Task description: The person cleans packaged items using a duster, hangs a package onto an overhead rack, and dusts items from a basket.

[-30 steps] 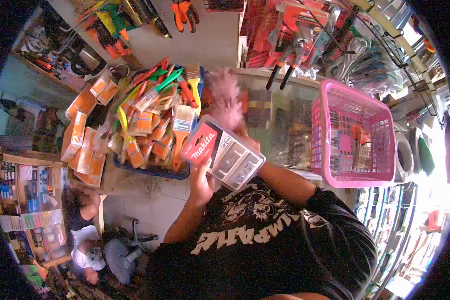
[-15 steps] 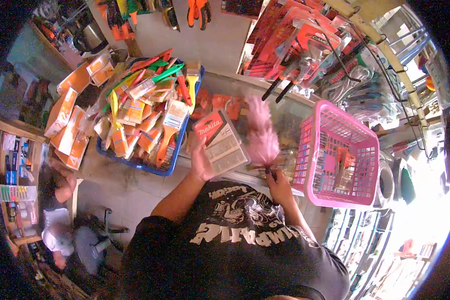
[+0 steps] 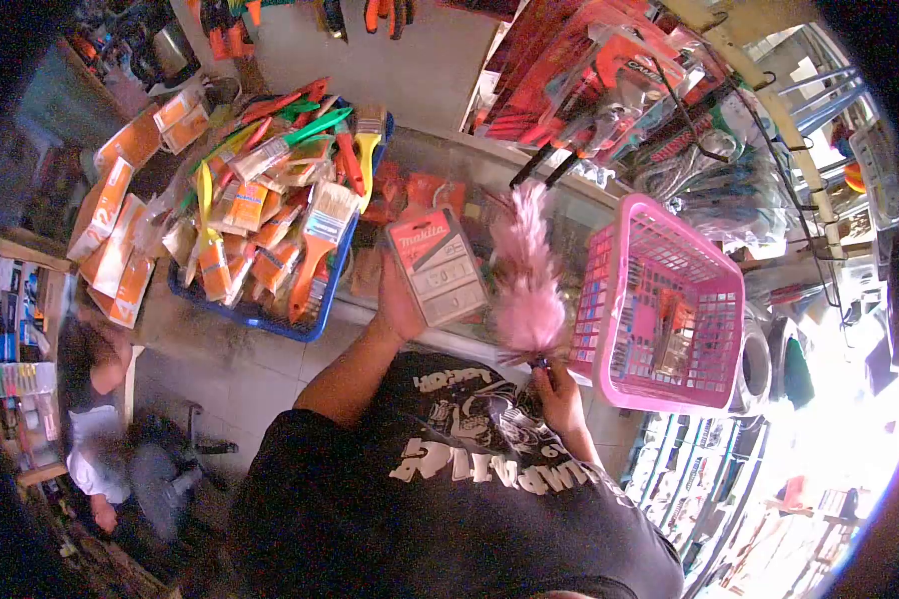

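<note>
"Pink duster [image 3: 529, 290] near the middle of my feed, fluffy head up, handle down. Which hand has it?"

"The right hand [image 3: 561, 397]. From my end I see its fingers closed round the dark handle, just below the fluff."

"And the left hand [image 3: 400, 307]?"

"Clamped on the flat plastic case [image 3: 449, 285], along its left side. Part of that hand goes behind, where I cannot follow it. I can read 'Makita' on the red label [image 3: 420, 242], with see-through compartments below; what lies in those is too small for me to tell."

"Where is the case, then?"

"Held up beyond the dark printed shirt [image 3: 449, 509], leaning a little to the left. The duster is near it on the right, the two apart."

"What do you get further left?"

"A blue tray [image 3: 315, 329] heaped with brushes [image 3: 328, 215], one broad orange-handled one slanting along its right side. Orange boxes [image 3: 100, 208] lean beside it. Lower down, a second person [image 3: 100, 459] shows, blurred."

"And right of the duster?"

"A pink basket [image 3: 620, 299], just beside it, with items inside I can't name. Packaged pliers [image 3: 609, 115] hang above."
</note>
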Available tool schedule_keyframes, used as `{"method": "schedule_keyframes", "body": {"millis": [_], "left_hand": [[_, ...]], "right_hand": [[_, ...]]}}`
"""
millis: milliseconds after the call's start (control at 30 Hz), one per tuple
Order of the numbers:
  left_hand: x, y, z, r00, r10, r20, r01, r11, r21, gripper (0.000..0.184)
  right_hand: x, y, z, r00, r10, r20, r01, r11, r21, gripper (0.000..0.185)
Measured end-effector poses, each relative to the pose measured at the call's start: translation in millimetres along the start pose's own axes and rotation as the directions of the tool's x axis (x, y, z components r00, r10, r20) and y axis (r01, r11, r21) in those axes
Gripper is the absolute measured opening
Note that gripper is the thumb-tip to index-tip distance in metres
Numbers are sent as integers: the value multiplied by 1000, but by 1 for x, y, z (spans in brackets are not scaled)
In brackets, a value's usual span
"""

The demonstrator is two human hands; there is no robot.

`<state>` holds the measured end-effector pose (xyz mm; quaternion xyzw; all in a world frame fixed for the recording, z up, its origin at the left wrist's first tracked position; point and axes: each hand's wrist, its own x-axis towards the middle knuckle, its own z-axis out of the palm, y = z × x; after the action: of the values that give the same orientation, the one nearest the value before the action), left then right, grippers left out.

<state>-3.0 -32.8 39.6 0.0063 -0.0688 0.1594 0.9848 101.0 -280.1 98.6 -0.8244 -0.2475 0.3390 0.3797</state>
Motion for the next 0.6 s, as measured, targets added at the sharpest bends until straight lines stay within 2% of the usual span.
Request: {"method": "schedule_keyframes", "body": {"millis": [33, 133, 167, 200, 233, 267, 333, 367, 400, 500, 533, 567, 600], "left_hand": [[1, 0, -3, 999, -14, -35, 13, 1000, -21, 74], [4, 0, -2, 993, -31, 115, 38, 998, -59, 72], [4, -2, 4, 999, 35, 29, -32, 993, -110, 68], [8, -4, 10, 995, 13, 103, 4, 985, -172, 65], [10, -6, 11, 995, -1, 97, 15, 988, -151, 63], [11, -7, 12, 996, -15, 90, 27, 991, -129, 61], [7, -7, -8, 996, -5, -89, 12, 997, 79, 59], [6, -7, -13, 994, 104, -21, -77, 845, 529, 59], [4, -7, -19, 983, 166, 82, -155, 496, 855, 59], [-5, -12, -11, 950, 304, -67, -202, 765, 611, 60], [2, -9, 8, 977, 192, -88, -145, 911, 385, 60], [8, -7, 18, 994, 79, -77, -68, 989, 134, 61], [8, -6, 13, 991, -7, 134, 2, 999, 41, 62]], "right_hand": [[-1, 0, -2, 999, 13, 40, -13, 1000, -7, 22], [4, 17, -5, 956, -266, 124, 284, 945, -160, 28], [6, 20, -4, 960, -236, 151, 258, 955, -148, 29], [9, 20, -3, 963, -206, 176, 231, 963, -137, 31], [12, 19, -2, 964, -176, 201, 204, 971, -128, 33], [15, 14, 0, 979, -27, 203, 62, 983, -170, 35], [22, 23, 4, 969, 25, 247, 12, 989, -145, 37], [24, 25, 6, 961, 49, 271, -14, 991, -132, 38], [28, 24, 5, 931, -60, 361, 151, 961, -232, 43], [27, 20, 14, 929, -249, 275, 317, 917, -240, 32], [29, 28, 21, 960, -182, 214, 221, 960, -175, 33], [31, 31, 23, 969, -147, 197, 181, 968, -171, 33], [33, 32, 25, 977, -114, 181, 144, 976, -165, 32]]}}
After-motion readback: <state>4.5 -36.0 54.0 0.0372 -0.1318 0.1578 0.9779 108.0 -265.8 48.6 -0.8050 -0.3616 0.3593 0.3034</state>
